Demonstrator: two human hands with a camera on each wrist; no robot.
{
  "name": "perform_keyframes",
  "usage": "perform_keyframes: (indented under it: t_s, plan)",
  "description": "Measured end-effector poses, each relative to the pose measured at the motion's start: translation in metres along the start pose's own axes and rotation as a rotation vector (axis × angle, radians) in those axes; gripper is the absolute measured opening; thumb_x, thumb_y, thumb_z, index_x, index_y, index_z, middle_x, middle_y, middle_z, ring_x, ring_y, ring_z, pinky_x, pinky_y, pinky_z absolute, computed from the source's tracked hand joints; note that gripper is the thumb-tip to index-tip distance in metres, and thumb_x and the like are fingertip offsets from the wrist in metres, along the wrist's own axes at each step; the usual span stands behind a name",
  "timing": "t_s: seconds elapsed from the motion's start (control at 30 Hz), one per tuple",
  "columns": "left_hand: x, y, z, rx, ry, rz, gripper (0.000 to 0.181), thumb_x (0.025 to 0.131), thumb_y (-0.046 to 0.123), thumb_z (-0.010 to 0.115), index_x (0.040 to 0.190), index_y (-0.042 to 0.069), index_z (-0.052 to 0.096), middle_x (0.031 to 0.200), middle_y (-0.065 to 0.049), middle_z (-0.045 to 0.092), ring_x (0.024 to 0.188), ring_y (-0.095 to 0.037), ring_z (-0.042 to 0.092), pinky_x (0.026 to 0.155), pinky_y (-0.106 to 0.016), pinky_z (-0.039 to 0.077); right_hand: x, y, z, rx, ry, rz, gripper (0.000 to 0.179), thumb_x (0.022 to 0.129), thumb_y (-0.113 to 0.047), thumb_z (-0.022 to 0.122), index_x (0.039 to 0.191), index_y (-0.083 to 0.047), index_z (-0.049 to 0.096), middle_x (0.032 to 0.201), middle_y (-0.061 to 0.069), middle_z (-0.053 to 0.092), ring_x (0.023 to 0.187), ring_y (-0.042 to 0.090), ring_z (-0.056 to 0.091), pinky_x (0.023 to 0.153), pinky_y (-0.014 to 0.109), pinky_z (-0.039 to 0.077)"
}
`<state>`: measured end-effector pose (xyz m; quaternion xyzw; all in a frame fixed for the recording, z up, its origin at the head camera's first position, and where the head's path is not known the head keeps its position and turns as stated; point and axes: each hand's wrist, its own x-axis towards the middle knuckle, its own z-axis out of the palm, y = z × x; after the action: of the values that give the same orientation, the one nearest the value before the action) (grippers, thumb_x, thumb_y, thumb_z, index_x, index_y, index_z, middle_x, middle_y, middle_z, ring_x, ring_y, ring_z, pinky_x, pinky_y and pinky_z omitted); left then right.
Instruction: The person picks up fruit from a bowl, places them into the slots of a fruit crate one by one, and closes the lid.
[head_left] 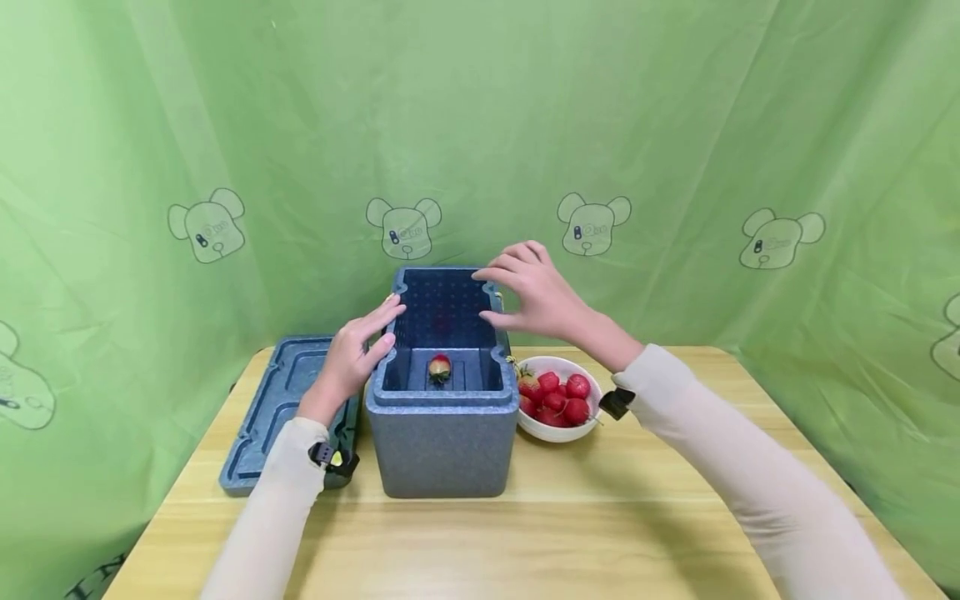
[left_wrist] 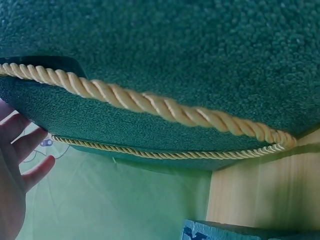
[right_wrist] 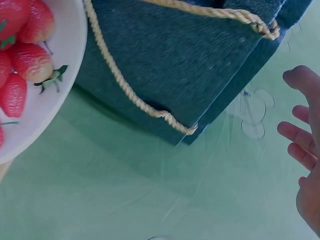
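A blue-grey foam box [head_left: 442,450] stands open at the top, and one strawberry [head_left: 439,367] lies on its floor. My left hand [head_left: 352,350] is at the box's left rim with its fingers extended; the fingertips appear to touch the edge. In the left wrist view a twisted yellow cord [left_wrist: 165,107] runs along the box's side. Above the right rim my right hand [head_left: 536,292] is spread, thumb apart from the fingers, with nothing in it. Beside the box on the right sits a white bowl [head_left: 551,432] of several red strawberries [right_wrist: 32,62].
The box's lid [head_left: 258,442] lies on the wooden table [head_left: 637,517] to the left, partly behind my left forearm. A green curtain [head_left: 480,125] printed with bear heads hangs behind and at the sides. Another cord [right_wrist: 122,82] hangs on the box's right side.
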<state>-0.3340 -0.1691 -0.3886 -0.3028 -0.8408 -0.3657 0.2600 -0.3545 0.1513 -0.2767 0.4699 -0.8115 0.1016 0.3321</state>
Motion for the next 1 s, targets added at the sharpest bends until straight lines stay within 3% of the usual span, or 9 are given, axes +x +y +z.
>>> perform_keyframes:
  t_s: [0.27, 0.5, 0.8, 1.0]
  plan:
    - [-0.001, -0.002, 0.005, -0.024, 0.020, 0.015, 0.050, 0.101, 0.031, 0.047, 0.148, 0.014, 0.056, 0.158, -0.009, 0.047, 0.143, -0.033, 0.049, 0.117, -0.057, 0.038, -0.051, 0.020, -0.001, 0.006, 0.011, 0.148, 0.050, 0.076, -0.029, 0.085, 0.120, -0.007, 0.073, 0.109, 0.012, 0.072, 0.111, 0.033, 0.055, 0.104, 0.055, 0.034]
    - [0.000, 0.001, 0.001, -0.004, 0.026, 0.016, 0.051, 0.100, 0.030, 0.049, 0.147, 0.015, 0.057, 0.156, -0.009, 0.049, 0.141, -0.034, 0.050, 0.114, -0.059, 0.040, -0.096, 0.034, 0.002, 0.093, -0.010, 0.298, 0.049, 0.076, -0.022, 0.087, 0.120, -0.007, 0.073, 0.114, 0.015, 0.073, 0.113, 0.034, 0.055, 0.108, 0.060, 0.031]
    - [-0.001, 0.002, 0.000, -0.037, 0.031, -0.001, 0.050, 0.101, 0.029, 0.048, 0.149, 0.017, 0.055, 0.158, -0.006, 0.047, 0.144, -0.032, 0.048, 0.118, -0.056, 0.037, -0.145, 0.051, 0.010, 0.214, -0.197, 0.478, 0.045, 0.075, -0.011, 0.088, 0.117, -0.005, 0.074, 0.114, 0.013, 0.075, 0.111, 0.029, 0.054, 0.108, 0.057, 0.029]
    - [-0.002, 0.001, 0.003, -0.083, 0.025, -0.012, 0.051, 0.102, 0.028, 0.046, 0.151, 0.017, 0.052, 0.161, -0.006, 0.044, 0.149, -0.029, 0.042, 0.121, -0.055, 0.034, -0.165, 0.057, 0.016, 0.231, -0.287, 0.523, 0.042, 0.076, -0.008, 0.087, 0.116, -0.008, 0.076, 0.113, 0.011, 0.076, 0.109, 0.027, 0.054, 0.103, 0.053, 0.031]
